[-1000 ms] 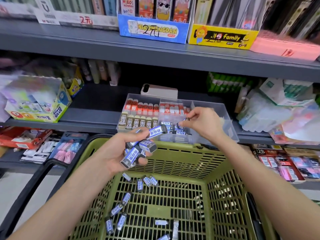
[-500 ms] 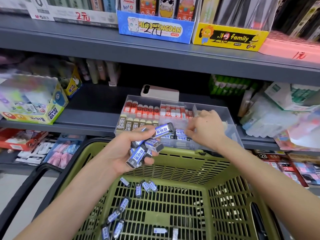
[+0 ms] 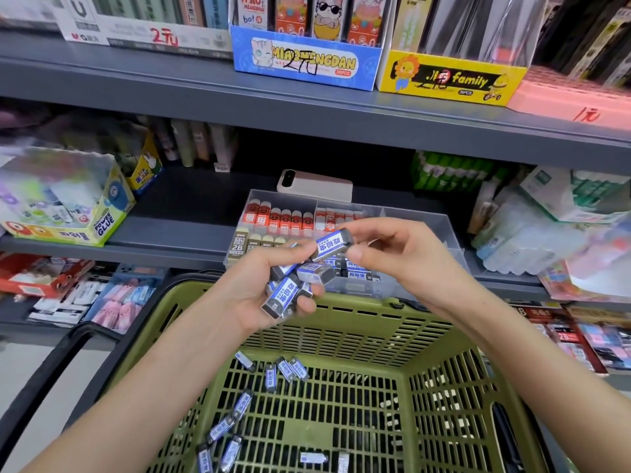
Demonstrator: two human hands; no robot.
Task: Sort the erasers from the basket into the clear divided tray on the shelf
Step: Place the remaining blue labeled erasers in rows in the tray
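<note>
Right hand [image 3: 403, 254] pinches one blue eraser [image 3: 333, 243], long axis slanting up-right, atop the bunch [image 3: 290, 290] that the left hand [image 3: 252, 297] clutches, clear tray [image 3: 437, 227] just beyond.

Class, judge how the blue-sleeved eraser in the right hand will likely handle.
Probably stiff: the eraser shows crisp block edges, pinched by the right hand. Likely light: the left hand holds several erasers. Flat sides suggest it won't roll.

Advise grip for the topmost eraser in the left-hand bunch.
Pinch the topmost eraser by its free dark end, coming from the right: that end juts up-right clear of the left hand, while the other end is wedged in the bunch. The right hand pinches there now.
</note>
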